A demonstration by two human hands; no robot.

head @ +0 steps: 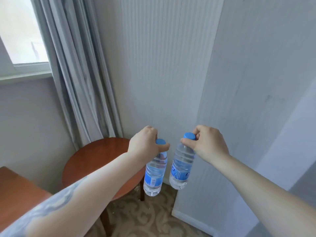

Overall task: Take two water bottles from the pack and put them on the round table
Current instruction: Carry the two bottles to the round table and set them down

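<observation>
My left hand [145,144] grips a clear water bottle [154,175] by its blue cap, and the bottle hangs over the right edge of the round wooden table [95,159]. My right hand [207,142] holds a second water bottle [181,168] by its blue cap, hanging in the air to the right of the table, above the floor by the wall. Both bottles carry blue labels and hang nearly upright, close side by side without touching. The pack is out of view.
Grey curtains [78,74] hang behind the table beside a window [20,31]. A white wall corner [196,134] juts out to the right. Another wooden surface [15,194] sits at the lower left. Patterned carpet [145,218] covers the floor.
</observation>
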